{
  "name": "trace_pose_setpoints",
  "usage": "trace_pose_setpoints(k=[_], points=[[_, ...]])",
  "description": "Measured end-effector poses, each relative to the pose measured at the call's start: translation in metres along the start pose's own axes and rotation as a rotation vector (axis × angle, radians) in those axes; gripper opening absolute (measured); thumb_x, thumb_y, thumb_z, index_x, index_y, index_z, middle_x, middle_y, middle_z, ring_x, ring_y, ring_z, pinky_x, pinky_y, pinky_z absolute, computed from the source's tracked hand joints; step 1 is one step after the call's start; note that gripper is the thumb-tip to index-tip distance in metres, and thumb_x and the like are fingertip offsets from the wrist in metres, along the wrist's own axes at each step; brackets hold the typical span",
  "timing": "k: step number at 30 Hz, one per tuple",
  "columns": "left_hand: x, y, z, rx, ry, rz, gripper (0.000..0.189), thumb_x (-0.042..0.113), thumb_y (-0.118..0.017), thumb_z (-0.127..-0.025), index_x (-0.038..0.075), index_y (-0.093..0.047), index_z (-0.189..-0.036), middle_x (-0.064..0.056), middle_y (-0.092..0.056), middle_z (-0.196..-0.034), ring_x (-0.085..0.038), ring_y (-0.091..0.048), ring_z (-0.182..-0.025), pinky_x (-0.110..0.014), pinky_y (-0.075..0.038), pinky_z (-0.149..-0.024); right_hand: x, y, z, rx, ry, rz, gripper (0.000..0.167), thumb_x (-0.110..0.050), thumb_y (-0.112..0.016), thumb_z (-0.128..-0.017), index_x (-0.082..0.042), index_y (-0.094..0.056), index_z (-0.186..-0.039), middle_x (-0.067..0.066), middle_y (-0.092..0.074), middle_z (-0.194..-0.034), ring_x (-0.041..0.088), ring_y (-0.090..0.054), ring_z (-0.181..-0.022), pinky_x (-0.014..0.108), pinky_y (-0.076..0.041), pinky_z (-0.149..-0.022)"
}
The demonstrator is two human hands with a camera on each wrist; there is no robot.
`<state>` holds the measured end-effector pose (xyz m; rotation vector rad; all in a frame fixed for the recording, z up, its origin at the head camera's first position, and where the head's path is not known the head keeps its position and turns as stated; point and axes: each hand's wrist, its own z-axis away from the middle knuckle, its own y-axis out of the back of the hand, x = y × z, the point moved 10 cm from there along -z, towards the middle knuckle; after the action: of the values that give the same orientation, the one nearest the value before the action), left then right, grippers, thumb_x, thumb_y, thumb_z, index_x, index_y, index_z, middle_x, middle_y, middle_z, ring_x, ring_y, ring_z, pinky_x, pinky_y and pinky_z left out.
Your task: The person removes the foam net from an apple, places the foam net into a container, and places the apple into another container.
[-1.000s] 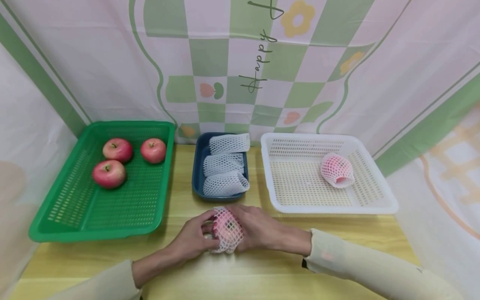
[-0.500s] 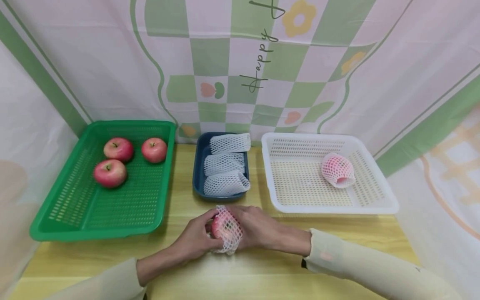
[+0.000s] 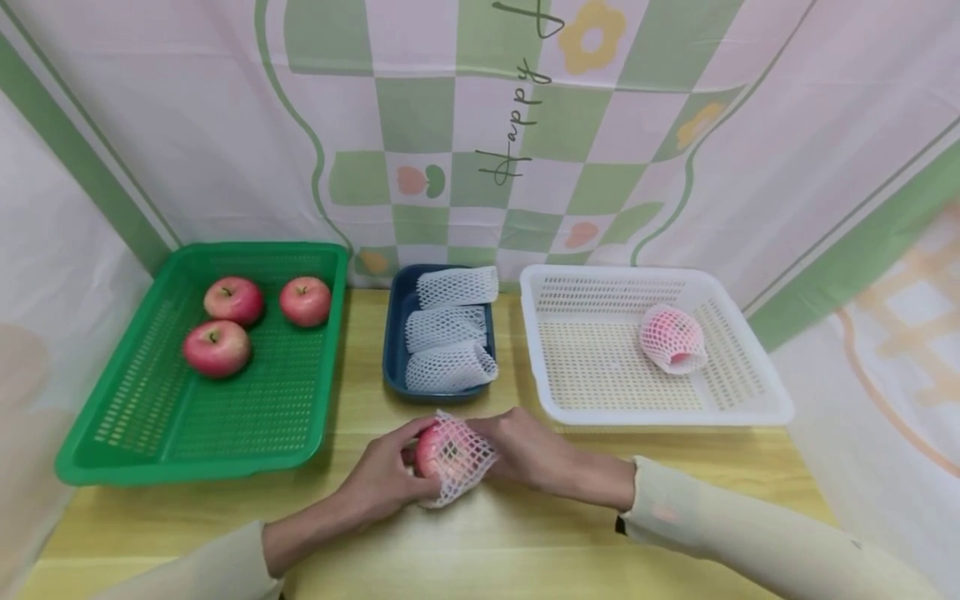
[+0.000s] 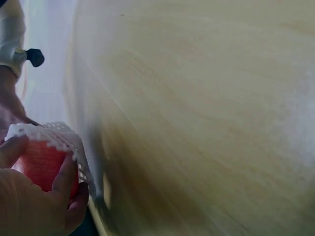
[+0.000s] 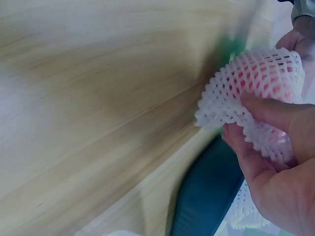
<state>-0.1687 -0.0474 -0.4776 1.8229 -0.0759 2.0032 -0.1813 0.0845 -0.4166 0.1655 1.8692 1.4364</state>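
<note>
A red apple [image 3: 428, 451] sits partly inside a white foam net [image 3: 463, 460] above the front of the table. My left hand [image 3: 385, 468] grips the apple's bare left side, its thumb and fingers around it in the left wrist view. On the other side my right hand [image 3: 528, 450] pinches the net's loose end. The right wrist view shows the thumb [image 5: 268, 110] on the outside of the mesh, with fingers under its edge. Beyond the hands, a dark blue tray [image 3: 396, 333] holds several flat foam nets [image 3: 452, 367].
At the left stands a green basket [image 3: 202, 471] with 3 bare apples [image 3: 217, 348]. A white basket [image 3: 600, 414] at the right contains a net-covered apple [image 3: 672, 337]. A printed curtain [image 3: 420, 108] hangs behind the wooden table [image 3: 465, 558].
My right hand has shifted slightly right, drawing the net's end out to a point beyond the apple. More of the apple's left side is bare. The left hand stays around the apple.
</note>
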Motion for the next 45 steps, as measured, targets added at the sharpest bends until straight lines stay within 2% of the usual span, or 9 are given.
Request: trace_pose_setpoints(k=[3,7,12,17,23,28,33,38,45], points=[[-0.001,0.002,0.000,0.002,0.014,-0.010,0.090,-0.001,-0.084,-0.070,0.000,-0.051,-0.154,-0.024,-0.065,-0.139,-0.029,-0.071,-0.111,-0.021,-0.058,-0.085,0.002,0.004,0.003,0.015,0.016,-0.004,0.032,-0.009,-0.084,-0.089,-0.008,-0.078,-0.120,0.006,-0.081,-0.109,0.015,-0.078,-0.092,0.016,-0.061,-0.082],[-0.003,0.005,0.001,0.007,0.034,-0.012,0.090,0.002,-0.084,-0.070,0.003,-0.052,-0.154,-0.023,-0.065,-0.140,-0.028,-0.071,-0.114,-0.019,-0.057,-0.087,0.002,0.009,0.007,0.037,0.034,0.014,0.022,-0.006,-0.084,-0.089,-0.011,-0.082,-0.111,0.003,-0.082,-0.104,0.013,-0.079,-0.092,0.017,-0.061,-0.083],[-0.005,0.009,0.004,0.007,0.053,0.017,0.091,0.001,-0.088,-0.068,0.006,-0.054,-0.153,-0.021,-0.065,-0.140,-0.029,-0.070,-0.116,-0.019,-0.058,-0.088,0.001,0.018,0.013,0.077,0.040,0.069,0.024,0.001,-0.083,-0.085,-0.011,-0.084,-0.105,0.004,-0.082,-0.098,0.015,-0.079,-0.088,0.022,-0.063,-0.080],[-0.006,0.013,0.006,0.007,0.067,0.021,0.091,0.008,-0.096,-0.069,0.009,-0.057,-0.151,-0.019,-0.066,-0.140,-0.028,-0.071,-0.115,-0.022,-0.059,-0.084,0.000,0.027,0.018,0.108,0.035,0.093,0.027,0.006,-0.080,-0.082,-0.010,-0.084,-0.104,0.005,-0.082,-0.094,0.017,-0.079,-0.085,0.024,-0.065,-0.077],[-0.008,0.019,0.013,-0.010,0.080,0.062,0.092,0.013,-0.098,-0.072,0.006,-0.054,-0.153,-0.021,-0.065,-0.142,-0.029,-0.070,-0.117,-0.023,-0.060,-0.079,-0.005,0.041,0.021,0.143,0.061,0.125,0.028,0.010,-0.078,-0.079,-0.006,-0.084,-0.101,0.007,-0.082,-0.093,0.020,-0.080,-0.083,0.026,-0.065,-0.075],[-0.006,0.023,0.020,-0.029,0.059,0.062,0.090,0.012,-0.097,-0.074,0.005,-0.054,-0.153,-0.021,-0.064,-0.142,-0.028,-0.071,-0.115,-0.024,-0.060,-0.079,-0.011,0.056,0.021,0.155,0.075,0.145,0.028,0.010,-0.080,-0.077,-0.006,-0.084,-0.101,0.008,-0.082,-0.094,0.020,-0.080,-0.083,0.028,-0.066,-0.074],[-0.001,0.027,0.027,-0.052,0.018,0.071,0.089,0.011,-0.095,-0.076,0.000,-0.052,-0.153,-0.023,-0.064,-0.141,-0.028,-0.071,-0.113,-0.024,-0.061,-0.080,-0.019,0.073,0.018,0.161,0.093,0.126,0.031,0.012,-0.078,-0.077,-0.006,-0.084,-0.102,0.007,-0.082,-0.096,0.019,-0.079,-0.086,0.027,-0.066,-0.076],[0.008,0.029,0.036,-0.076,-0.001,0.063,0.087,0.011,-0.095,-0.075,0.000,-0.054,-0.152,-0.022,-0.063,-0.142,-0.026,-0.070,-0.113,-0.025,-0.061,-0.081,-0.027,0.093,0.013,0.172,0.122,0.120,0.035,0.014,-0.078,-0.075,-0.005,-0.083,-0.104,0.006,-0.082,-0.098,0.018,-0.079,-0.088,0.029,-0.066,-0.077],[0.026,0.031,0.048,-0.090,-0.035,0.015,0.086,0.016,-0.097,-0.075,0.005,-0.056,-0.151,-0.019,-0.063,-0.143,-0.027,-0.069,-0.117,-0.023,-0.059,-0.088,-0.037,0.125,0.004,0.223,0.157,0.188,0.031,0.012,-0.082,-0.077,-0.004,-0.083,-0.103,0.007,-0.082,-0.098,0.020,-0.079,-0.089,0.033,-0.067,-0.077]])
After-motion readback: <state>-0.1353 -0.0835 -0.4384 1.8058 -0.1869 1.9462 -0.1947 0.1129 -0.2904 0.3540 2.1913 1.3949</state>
